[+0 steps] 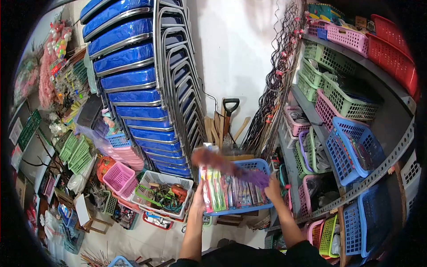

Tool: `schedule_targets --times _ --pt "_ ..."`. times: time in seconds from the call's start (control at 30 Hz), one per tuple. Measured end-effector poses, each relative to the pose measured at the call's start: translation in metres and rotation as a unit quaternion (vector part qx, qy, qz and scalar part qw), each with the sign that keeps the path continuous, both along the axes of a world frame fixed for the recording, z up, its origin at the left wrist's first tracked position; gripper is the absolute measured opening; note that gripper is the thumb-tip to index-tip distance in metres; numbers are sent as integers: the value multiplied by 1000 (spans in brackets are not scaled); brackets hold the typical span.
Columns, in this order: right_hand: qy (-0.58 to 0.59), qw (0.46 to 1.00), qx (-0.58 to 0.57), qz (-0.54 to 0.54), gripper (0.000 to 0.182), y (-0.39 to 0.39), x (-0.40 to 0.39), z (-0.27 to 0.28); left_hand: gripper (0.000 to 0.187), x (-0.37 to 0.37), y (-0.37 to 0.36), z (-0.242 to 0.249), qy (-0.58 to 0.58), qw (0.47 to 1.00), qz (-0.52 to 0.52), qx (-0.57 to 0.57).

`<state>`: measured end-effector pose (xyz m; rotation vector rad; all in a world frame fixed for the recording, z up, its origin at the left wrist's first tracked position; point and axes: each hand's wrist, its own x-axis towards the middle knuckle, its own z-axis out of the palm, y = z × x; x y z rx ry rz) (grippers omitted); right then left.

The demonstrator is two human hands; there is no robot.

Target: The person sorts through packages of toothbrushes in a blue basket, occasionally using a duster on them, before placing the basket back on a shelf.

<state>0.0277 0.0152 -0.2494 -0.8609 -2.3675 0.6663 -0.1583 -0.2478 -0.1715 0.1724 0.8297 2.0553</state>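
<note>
A blue plastic basket in front of me holds a row of carded packs standing on edge. My left hand is closed at the left end, around the edge of pink and green blister packs; its fingertips are hidden behind them. My right hand grips a fluffy duster, purple near the hand and reddish-brown toward its motion-blurred far end. The duster reaches leftward across the top of the packs and the basket's back part.
Stacked blue chairs rise at left, beside a white basket of tools. Shelves with plastic baskets line the right. A shovel handle and wooden sticks lean at the white wall.
</note>
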Motion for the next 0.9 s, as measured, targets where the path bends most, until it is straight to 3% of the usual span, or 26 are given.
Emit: schedule_targets --times 0.03,0.13,0.17,0.2,0.3,0.33,0.43,0.57,0.63,0.77,0.83,0.87,0.9 --pt "5 997 -80 13 41 -11 -4 14 67 2 -1 4 17 999 -43 -8" --pt "12 994 -107 6 38 -39 -22 1 70 3 6 -10 1 997 -73 -9" --pt "20 1000 9 1 40 -30 -30 -49 70 2 8 -18 -1 997 -73 -12" --pt "18 1000 6 1 40 -37 -31 -57 69 1 9 -25 -13 996 -86 10" --pt "-24 982 -174 -67 39 -55 -45 -92 68 4 8 -28 -33 996 -84 22" --pt "-26 982 -176 -69 39 -62 -44 -95 67 5 7 -29 -40 997 -71 16" --pt "-182 979 -47 -76 34 -80 -38 -96 64 5 6 -32 -26 997 -70 -12" --pt "-201 976 -43 -76 36 -79 -37 -105 60 -2 5 -59 -70 997 -35 -20" --pt "-230 965 -94 -80 48 -75 -38 -101 64 0 5 -47 -82 988 -126 44" --pt "-329 919 -186 -111 69 -86 -38 -37 65 5 12 -29 -21 995 -93 13" --pt "-224 967 -71 -98 72 -100 -36 -2 63 1 18 -39 -41 986 -150 52" --pt "-223 967 -71 -105 72 -102 -36 13 63 5 22 -31 -41 985 -157 54" --pt "-112 989 -72 -62 69 -104 -38 27 62 11 27 -16 -32 988 -144 46"
